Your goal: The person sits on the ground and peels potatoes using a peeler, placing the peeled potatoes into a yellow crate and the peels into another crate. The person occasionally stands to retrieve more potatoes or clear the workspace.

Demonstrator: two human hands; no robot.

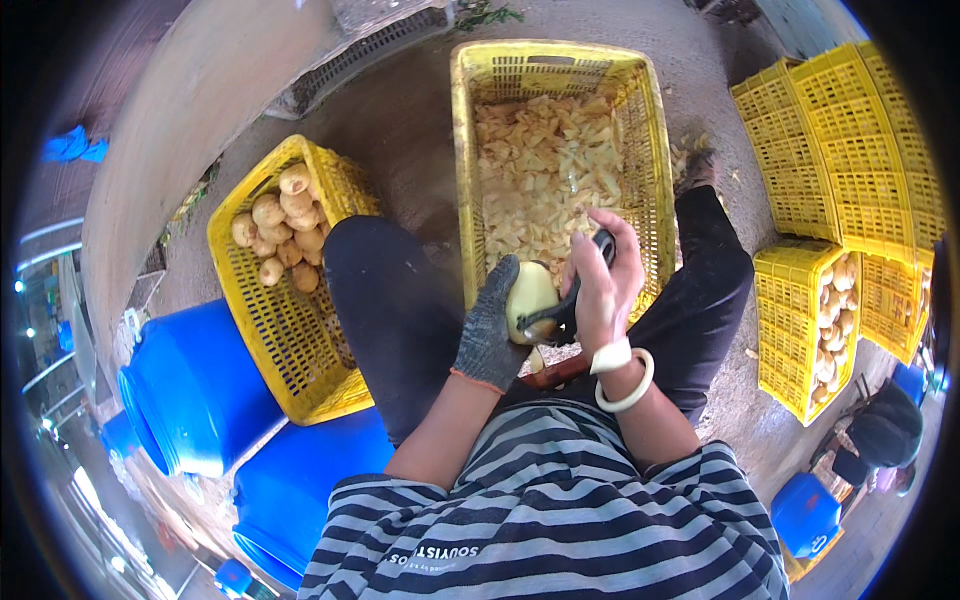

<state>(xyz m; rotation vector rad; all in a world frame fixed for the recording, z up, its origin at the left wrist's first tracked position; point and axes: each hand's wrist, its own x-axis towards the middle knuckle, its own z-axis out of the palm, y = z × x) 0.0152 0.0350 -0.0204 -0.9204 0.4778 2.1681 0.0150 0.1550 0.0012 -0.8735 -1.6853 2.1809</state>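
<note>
My left hand (487, 326), in a dark grey knitted glove with an orange cuff edge, grips a pale yellow-green peeled fruit or root vegetable (531, 296). My bare right hand (606, 281) holds a black-handled peeler (559, 313), its head against the lower right side of the pale piece. A white cuff and a cream bangle circle the right wrist. Both hands are above the near end of a yellow plastic crate (459, 165) between my legs. Pale peelings (547, 165) are heaped inside it.
On the left, a tilted yellow crate (274, 356) holds several tan round produce pieces (289, 217). Blue plastic barrels (202, 390) lie beside it. Stacked yellow crates (840, 150) and a crate of produce (787, 322) stand right. Another person (877, 427) is at the far right.
</note>
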